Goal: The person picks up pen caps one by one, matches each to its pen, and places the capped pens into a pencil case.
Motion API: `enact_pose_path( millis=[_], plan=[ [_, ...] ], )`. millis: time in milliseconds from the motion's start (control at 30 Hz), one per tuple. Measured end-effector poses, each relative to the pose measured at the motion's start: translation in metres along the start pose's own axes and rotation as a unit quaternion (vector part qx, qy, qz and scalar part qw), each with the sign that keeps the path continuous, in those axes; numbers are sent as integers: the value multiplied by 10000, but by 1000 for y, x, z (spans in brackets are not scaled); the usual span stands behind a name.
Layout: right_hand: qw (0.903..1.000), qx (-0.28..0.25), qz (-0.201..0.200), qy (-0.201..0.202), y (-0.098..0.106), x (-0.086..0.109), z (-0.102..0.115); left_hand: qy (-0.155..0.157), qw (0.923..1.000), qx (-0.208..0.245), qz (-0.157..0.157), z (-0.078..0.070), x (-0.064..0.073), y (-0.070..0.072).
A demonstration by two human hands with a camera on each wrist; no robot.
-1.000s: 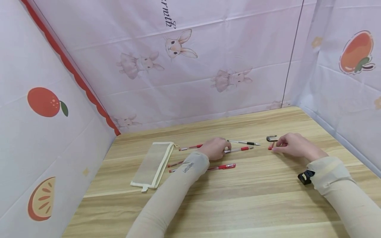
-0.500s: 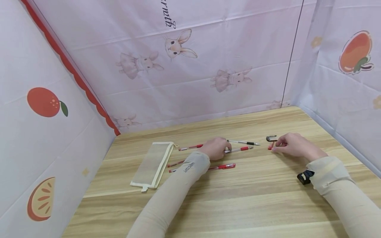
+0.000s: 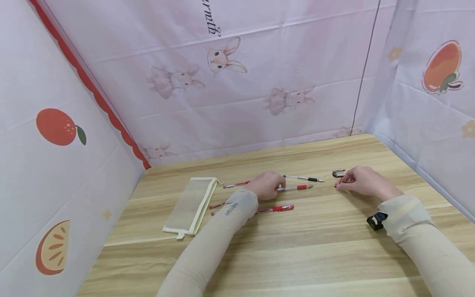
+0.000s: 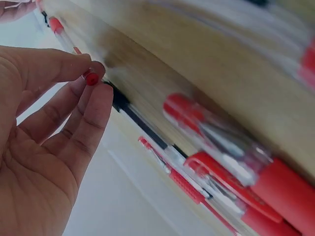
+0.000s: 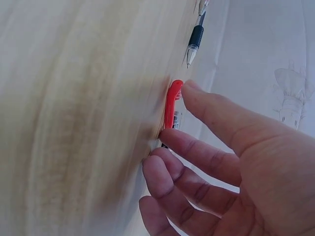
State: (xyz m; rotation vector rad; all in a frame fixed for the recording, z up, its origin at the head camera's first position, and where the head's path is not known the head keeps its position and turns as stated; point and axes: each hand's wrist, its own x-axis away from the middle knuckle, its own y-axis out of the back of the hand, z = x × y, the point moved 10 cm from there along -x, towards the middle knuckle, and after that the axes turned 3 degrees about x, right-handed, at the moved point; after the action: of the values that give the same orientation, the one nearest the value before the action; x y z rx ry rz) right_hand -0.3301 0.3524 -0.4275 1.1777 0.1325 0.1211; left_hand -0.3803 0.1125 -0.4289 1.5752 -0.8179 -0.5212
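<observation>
My left hand [image 3: 265, 185] pinches the rear end of an uncapped red gel pen [image 3: 302, 187] between thumb and fingers. The pen's red end plug [image 4: 91, 78] peeks out between the fingertips in the left wrist view. Its bare tip points right, towards my right hand [image 3: 365, 181]. That hand holds a red pen cap [image 5: 171, 104] low at the tabletop, the thumb at one end and the index finger at the other. Just behind it lies a black pen cap [image 3: 338, 173]. An uncapped black gel pen [image 3: 304, 178] rests behind the pinched pen.
More red pens lie around the left forearm, among them a capped red pen [image 3: 282, 208] in front and another red pen [image 3: 235, 184] behind, partly hidden. A cream mesh pencil case [image 3: 189, 206] lies flat on the wooden table [image 3: 297, 255] at left. Printed cloth walls [image 3: 252, 123] surround the table.
My left hand has drawn slightly left, taking the red pen with it. The right fingers have closed in on the red cap, and less of it shows in the head view.
</observation>
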Motion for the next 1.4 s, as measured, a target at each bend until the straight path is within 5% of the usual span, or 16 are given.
enact_pose_path(
  millis=[667,1400],
  plan=[
    [9967,120,-44,-796,2,-5,-1,70,9960,678,-580,33,51,23],
    [9969,224,-162,-743,3,8,-9,232,9913,963,-867,66,92,32]
  ],
)
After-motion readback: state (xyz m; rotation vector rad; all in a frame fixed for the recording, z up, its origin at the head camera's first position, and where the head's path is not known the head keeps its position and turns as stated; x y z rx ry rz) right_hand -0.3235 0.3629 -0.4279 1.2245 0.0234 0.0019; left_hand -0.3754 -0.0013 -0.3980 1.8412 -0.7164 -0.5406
